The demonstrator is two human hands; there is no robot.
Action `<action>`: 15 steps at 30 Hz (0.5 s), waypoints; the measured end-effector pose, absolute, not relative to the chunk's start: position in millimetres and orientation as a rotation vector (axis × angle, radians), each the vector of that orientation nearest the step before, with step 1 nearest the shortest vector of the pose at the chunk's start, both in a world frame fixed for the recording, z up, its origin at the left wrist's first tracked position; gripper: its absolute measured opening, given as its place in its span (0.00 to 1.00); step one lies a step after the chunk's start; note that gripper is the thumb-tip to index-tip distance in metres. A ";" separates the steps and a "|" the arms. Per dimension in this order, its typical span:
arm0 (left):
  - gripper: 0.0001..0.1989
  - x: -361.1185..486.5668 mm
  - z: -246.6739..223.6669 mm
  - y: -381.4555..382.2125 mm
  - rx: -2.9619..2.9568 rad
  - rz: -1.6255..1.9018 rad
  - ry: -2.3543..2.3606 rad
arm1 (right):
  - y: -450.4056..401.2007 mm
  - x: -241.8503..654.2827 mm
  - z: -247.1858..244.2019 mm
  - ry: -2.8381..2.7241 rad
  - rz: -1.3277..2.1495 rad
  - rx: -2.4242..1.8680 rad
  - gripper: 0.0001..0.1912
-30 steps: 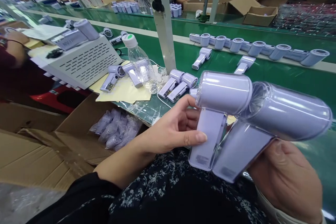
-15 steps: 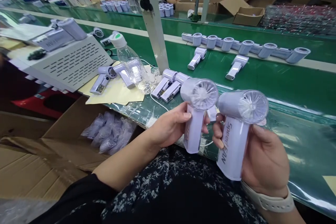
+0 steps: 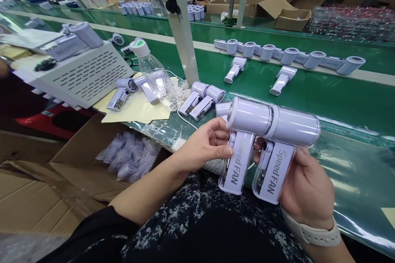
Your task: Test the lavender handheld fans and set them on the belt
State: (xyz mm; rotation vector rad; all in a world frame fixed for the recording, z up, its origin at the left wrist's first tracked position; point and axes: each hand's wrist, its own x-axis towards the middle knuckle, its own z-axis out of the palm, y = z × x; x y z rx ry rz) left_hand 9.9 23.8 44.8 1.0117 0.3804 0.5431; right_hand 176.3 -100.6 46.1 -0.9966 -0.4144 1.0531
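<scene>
Head camera shows the left hand (image 3: 212,144) in a closed grip on one lavender fan (image 3: 239,148) and the right hand (image 3: 305,181) gripping a second fan (image 3: 279,156) just beside it on the right, both above the near edge of the green counter (image 3: 348,131).

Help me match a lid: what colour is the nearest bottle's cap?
The cap is white, green on top; best in head view.
</scene>
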 end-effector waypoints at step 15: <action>0.34 10.3 39.0 27.3 1.047 0.485 0.501 | -94.5 173.8 41.1 -0.323 1.125 -1.017 0.19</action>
